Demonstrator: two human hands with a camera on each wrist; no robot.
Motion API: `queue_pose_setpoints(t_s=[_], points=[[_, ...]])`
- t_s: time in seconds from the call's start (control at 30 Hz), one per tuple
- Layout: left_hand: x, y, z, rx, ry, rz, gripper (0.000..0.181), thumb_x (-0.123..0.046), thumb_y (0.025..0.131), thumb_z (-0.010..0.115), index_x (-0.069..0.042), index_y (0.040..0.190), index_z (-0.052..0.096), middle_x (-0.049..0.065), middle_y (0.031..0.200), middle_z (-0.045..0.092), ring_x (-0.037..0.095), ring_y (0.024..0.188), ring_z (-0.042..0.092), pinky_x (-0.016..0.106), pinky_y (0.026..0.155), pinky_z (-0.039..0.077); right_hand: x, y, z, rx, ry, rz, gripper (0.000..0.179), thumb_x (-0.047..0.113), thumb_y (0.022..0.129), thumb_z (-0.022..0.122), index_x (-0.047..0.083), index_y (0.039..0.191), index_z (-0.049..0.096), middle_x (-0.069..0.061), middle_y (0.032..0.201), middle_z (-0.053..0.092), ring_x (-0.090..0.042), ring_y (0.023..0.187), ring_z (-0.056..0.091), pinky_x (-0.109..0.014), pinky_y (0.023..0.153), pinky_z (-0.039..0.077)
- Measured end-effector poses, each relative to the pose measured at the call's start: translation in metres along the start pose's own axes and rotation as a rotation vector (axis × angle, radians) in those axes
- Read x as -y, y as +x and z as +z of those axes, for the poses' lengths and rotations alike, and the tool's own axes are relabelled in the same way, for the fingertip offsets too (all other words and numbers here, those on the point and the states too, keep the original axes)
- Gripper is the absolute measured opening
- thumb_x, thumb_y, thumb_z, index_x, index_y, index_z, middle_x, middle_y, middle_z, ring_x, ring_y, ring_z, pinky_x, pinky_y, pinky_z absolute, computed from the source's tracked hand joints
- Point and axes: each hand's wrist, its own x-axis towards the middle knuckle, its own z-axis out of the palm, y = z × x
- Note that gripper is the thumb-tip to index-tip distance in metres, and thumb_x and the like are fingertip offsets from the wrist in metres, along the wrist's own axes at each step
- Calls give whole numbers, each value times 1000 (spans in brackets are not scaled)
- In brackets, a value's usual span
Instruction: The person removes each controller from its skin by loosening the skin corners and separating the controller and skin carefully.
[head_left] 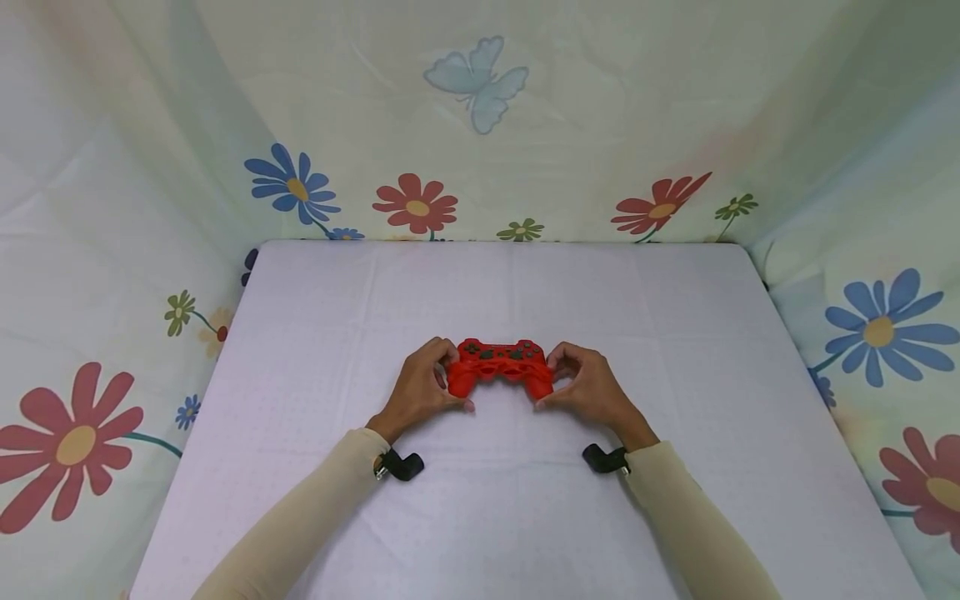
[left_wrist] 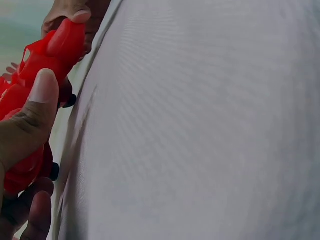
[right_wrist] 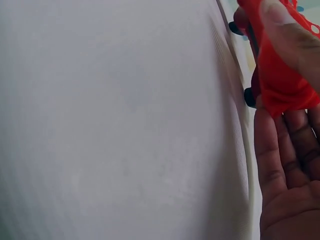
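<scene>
A red game controller (head_left: pixel 501 352) with dark buttons is in front of me, near the middle of the table. Soft red rubbery cover material (head_left: pixel 497 368), pierced by openings, lies across its near side and grips. My left hand (head_left: pixel 425 379) holds the left end, its thumb (left_wrist: pixel 45 92) pressing on the red cover in the left wrist view. At the other end, my right hand (head_left: pixel 588 387) pinches the right grip between thumb and fingers. In the right wrist view its fingers extend below the red cover (right_wrist: pixel 285 82). Small dark knobs (right_wrist: pixel 250 97) project from the controller's side.
A white cloth covers the table (head_left: pixel 502 517). Flower-printed curtains (head_left: pixel 570 125) stand behind it and along both sides. Each beige sleeve has a black camera mount (head_left: pixel 403 465) at the wrist.
</scene>
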Motion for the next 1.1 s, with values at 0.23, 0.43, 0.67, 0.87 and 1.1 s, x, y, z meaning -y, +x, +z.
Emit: queue_pose_setpoints(t_s=[0.23, 0.43, 0.67, 0.87, 1.1], points=[[1, -1, 2, -11, 23, -2, 69, -27, 56, 109, -16, 101, 57, -1, 92, 56, 16, 79, 59, 22, 66, 52, -4, 0, -2, 9, 15, -8, 56, 16, 60, 106, 12, 99, 66, -7, 94, 66, -24, 82, 71, -25, 77, 60], [-2, 3, 1, -45, 26, 5, 72, -30, 58, 108, -15, 106, 56, 1, 102, 58, 18, 72, 61, 23, 63, 55, -1, 2, -2, -23, 79, 65, 56, 13, 65, 103, 11, 105, 65, -10, 103, 68, -23, 88, 72, -23, 80, 61], [-2, 4, 2, -64, 40, 18, 70, -29, 58, 108, -15, 104, 57, 0, 98, 57, 18, 71, 61, 22, 63, 55, -1, 1, -3, -37, 79, 53, 52, 13, 66, 103, 9, 104, 67, -10, 103, 68, -22, 88, 74, -24, 79, 62], [-3, 2, 2, -44, 43, 11, 68, -28, 56, 108, -15, 105, 61, -1, 95, 59, 17, 76, 61, 23, 64, 53, -4, 1, -4, -31, 65, 43, 50, 15, 64, 104, 10, 99, 69, -10, 99, 70, -22, 84, 74, -24, 77, 61], [-2, 0, 3, -25, 46, 0, 64, -28, 58, 108, -16, 101, 62, -2, 90, 57, 17, 86, 60, 25, 71, 52, -7, 0, -4, -7, 75, 43, 50, 14, 61, 105, 10, 95, 70, -8, 92, 70, -20, 77, 71, -23, 72, 58]])
